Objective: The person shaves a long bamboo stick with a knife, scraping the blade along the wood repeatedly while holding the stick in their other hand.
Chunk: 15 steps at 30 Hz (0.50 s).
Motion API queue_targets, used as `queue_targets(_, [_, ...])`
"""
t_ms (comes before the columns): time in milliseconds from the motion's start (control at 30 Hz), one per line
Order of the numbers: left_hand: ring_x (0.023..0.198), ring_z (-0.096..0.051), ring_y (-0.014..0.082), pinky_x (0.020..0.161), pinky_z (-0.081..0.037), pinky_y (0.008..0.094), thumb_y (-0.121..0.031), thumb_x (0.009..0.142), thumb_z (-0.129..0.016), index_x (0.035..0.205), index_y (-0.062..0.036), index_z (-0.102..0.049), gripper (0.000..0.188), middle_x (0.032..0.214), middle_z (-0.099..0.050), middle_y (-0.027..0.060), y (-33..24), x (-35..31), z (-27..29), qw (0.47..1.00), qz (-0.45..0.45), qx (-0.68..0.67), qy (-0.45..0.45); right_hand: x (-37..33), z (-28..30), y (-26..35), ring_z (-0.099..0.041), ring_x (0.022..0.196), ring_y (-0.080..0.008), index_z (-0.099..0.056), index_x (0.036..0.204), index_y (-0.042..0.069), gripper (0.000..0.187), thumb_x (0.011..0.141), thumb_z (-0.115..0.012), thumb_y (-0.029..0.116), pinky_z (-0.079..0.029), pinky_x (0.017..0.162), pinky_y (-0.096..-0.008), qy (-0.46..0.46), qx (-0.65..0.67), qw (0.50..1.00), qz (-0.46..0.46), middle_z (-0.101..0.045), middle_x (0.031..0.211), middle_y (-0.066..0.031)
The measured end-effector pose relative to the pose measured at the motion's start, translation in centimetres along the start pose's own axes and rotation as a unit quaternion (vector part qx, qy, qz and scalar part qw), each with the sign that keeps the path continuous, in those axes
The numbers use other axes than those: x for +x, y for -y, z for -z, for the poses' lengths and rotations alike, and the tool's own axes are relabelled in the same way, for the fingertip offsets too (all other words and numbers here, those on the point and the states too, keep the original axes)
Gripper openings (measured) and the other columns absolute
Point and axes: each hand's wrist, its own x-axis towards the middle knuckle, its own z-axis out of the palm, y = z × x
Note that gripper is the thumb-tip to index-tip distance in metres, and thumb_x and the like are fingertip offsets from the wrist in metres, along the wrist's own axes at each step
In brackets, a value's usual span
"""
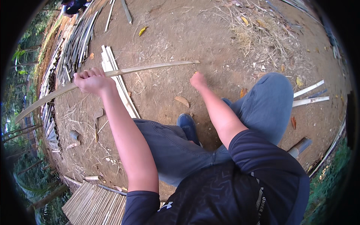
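Observation:
My left hand (92, 80) is closed around a long, pale bamboo strip (150, 67), near its middle. The strip runs from the lower left up to a thin end at the centre top, bowed slightly above the dirt ground. My right hand (198, 80) is closed just below that thin end; a small dark thing seems to stick up from the fist, too small to name. I cannot tell whether this hand touches the strip. Both arms reach out over my knees in blue jeans.
A bundle of split bamboo strips (119, 84) lies under the held strip. More long strips (77, 41) are piled at the left. Short white pieces (309, 95) lie at the right. A woven bamboo panel (95, 204) sits at the lower left. Dry grass (262, 33) covers the far ground.

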Motion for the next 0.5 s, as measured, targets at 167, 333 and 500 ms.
queue_targets(167, [0.045, -0.014, 0.0081, 0.044, -0.010, 0.0284, -0.026, 0.099, -0.030, 0.066, -0.0190, -0.017, 0.036, 0.054, -0.018, -0.0070, 0.0, -0.2, 0.1, 1.000, 0.008, -0.002, 0.001, 0.5, 0.6, 0.1, -0.063, 0.111, -0.0376, -0.069, 0.107, 0.000, 0.029, 0.085, -0.059, 0.016, -0.051, 0.094, -0.0447, 0.039, -0.041, 0.998, 0.020, -0.066, 0.114, -0.0234])
queue_targets(333, [0.046, -0.013, 0.0085, 0.044, -0.010, 0.0281, -0.029, 0.099, -0.030, 0.067, -0.0189, -0.017, 0.036, 0.054, -0.018, -0.0069, 0.2, 0.3, 0.4, 1.000, 0.006, -0.006, 0.021, -0.3, 1.6, -0.2, -0.062, 0.113, -0.0365, -0.068, 0.108, 0.000, 0.030, 0.085, -0.058, 0.016, -0.051, 0.095, -0.0436, 0.066, -0.021, 0.998, -0.006, -0.065, 0.117, -0.0232])
queue_targets(500, [0.046, -0.013, 0.0089, 0.043, -0.010, 0.0284, -0.029, 0.098, -0.030, 0.067, -0.0188, -0.019, 0.035, 0.054, -0.019, -0.0064, 0.0, -0.2, -0.3, 1.000, 0.012, -0.010, 0.017, 0.1, 2.0, 0.6, -0.061, 0.116, -0.0358, -0.068, 0.112, 0.002, 0.030, 0.088, -0.056, 0.015, -0.051, 0.096, -0.0422, 0.049, -0.070, 0.996, 0.015, -0.064, 0.121, -0.0216])
